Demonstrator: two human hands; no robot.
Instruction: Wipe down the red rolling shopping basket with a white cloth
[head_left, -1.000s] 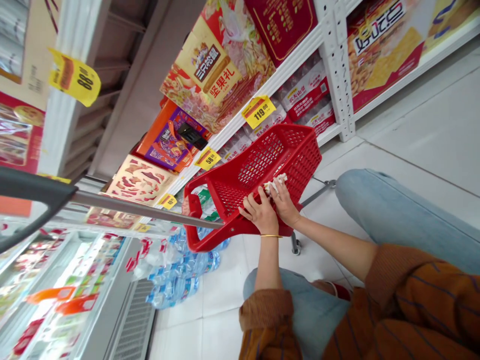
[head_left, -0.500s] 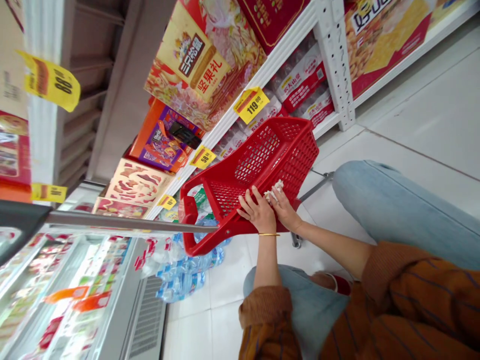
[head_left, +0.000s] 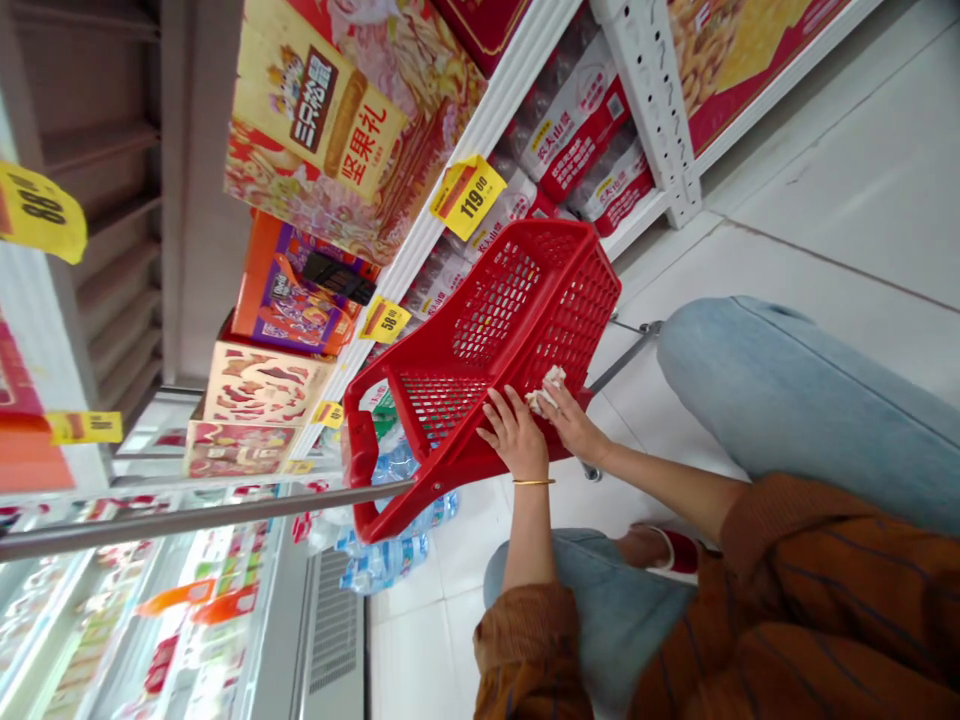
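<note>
A red plastic shopping cart basket (head_left: pixel 559 338) with perforated walls stands tilted across the head view. My left hand (head_left: pixel 517 437), wearing a thin gold bracelet (head_left: pixel 534 482), lies on the basket's near side with its fingers spread. Just to its right, my right hand (head_left: pixel 574 428) presses a crumpled white tissue (head_left: pixel 544 390) against the same side wall. Part of the tissue is hidden under the fingers. The cart's red handle (head_left: pixel 364 445) is at the left end, away from both hands.
Shelves with a nut gift box (head_left: pixel 352 130), yellow price tags (head_left: pixel 469 198) and red-labelled bottle packs (head_left: pixel 574 125) rise beyond the cart. Blue-tinted water bottles (head_left: pixel 390 560) stand on the floor at lower left. A metal pole (head_left: pixel 225 515) crosses the left side.
The view has shifted, so the shelves and cart sit further left. My hands stay on the basket wall, the right one with the tissue slightly lower in view.
</note>
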